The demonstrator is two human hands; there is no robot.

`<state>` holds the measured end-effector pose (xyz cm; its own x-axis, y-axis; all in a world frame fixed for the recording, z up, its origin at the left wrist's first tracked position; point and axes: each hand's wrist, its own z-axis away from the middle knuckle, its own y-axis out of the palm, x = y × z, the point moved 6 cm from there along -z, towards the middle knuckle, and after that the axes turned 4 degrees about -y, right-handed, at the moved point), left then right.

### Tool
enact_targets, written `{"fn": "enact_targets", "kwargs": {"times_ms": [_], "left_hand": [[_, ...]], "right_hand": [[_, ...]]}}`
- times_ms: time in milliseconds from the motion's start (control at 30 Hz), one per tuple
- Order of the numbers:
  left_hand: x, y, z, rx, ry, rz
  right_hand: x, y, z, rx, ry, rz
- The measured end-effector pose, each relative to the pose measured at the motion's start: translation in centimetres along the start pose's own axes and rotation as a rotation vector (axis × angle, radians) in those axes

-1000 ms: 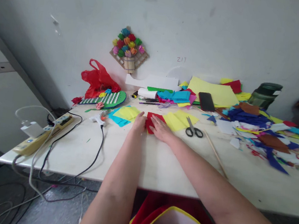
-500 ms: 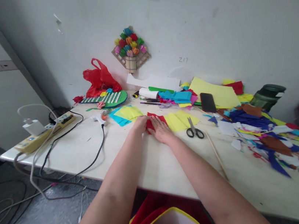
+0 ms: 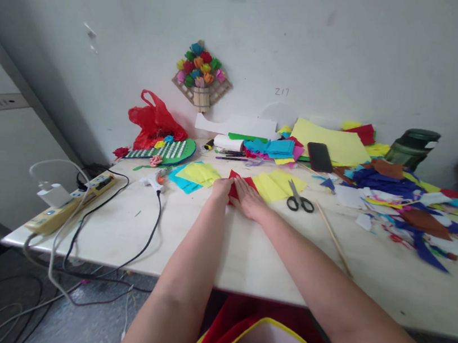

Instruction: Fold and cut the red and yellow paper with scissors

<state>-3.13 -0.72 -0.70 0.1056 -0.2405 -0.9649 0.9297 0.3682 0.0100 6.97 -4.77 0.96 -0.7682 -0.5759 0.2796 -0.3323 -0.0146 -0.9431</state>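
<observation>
A small red paper (image 3: 237, 186) lies on the pale table (image 3: 252, 248) between yellow sheets. My left hand (image 3: 221, 189) pinches its left edge, fingers curled together. My right hand (image 3: 249, 199) lies flat on the paper's right part, fingers stretched out and pressing it down. Most of the red paper is hidden under the two hands.
Black-handled scissors (image 3: 298, 199) lie just right of my right hand, with a thin wooden stick (image 3: 334, 238) beyond them. Yellow and blue sheets (image 3: 196, 175), a phone (image 3: 319, 156), paper scraps (image 3: 415, 212), a glue gun (image 3: 154, 180), a power strip (image 3: 71, 202) and a red bag (image 3: 156, 121) surround them.
My left hand has moved rightward along the red paper's edge, folding it narrower, until it nearly meets my right hand, which has stayed flat on the paper. The view drifted slightly.
</observation>
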Motion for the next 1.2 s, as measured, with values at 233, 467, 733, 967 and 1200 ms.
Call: {"fn": "enact_targets", "kwargs": {"times_ms": [233, 467, 733, 967, 1200], "left_hand": [[-1.9, -0.2, 1.4, -0.137, 0.284, -0.474], [-2.7, -0.4, 2.8, -0.249, 0.371, -0.822], [-3.1, -0.4, 2.9, -0.213, 0.316, -0.92], [-3.0, -0.3, 1.9, -0.164, 0.397, -0.911], [-3.3, -0.7, 1.1, -0.098, 0.426, -0.831]], "right_hand": [[-0.2, 0.3, -0.4, 0.029, 0.029, 0.035], [0.0, 0.0, -0.1, 0.055, 0.031, 0.008], [-1.2, -0.3, -0.8, -0.007, 0.027, -0.195], [-3.0, -0.5, -1.2, -0.107, 0.142, -0.274], [-2.2, -0.1, -1.2, 0.01, 0.1, -0.095]]}}
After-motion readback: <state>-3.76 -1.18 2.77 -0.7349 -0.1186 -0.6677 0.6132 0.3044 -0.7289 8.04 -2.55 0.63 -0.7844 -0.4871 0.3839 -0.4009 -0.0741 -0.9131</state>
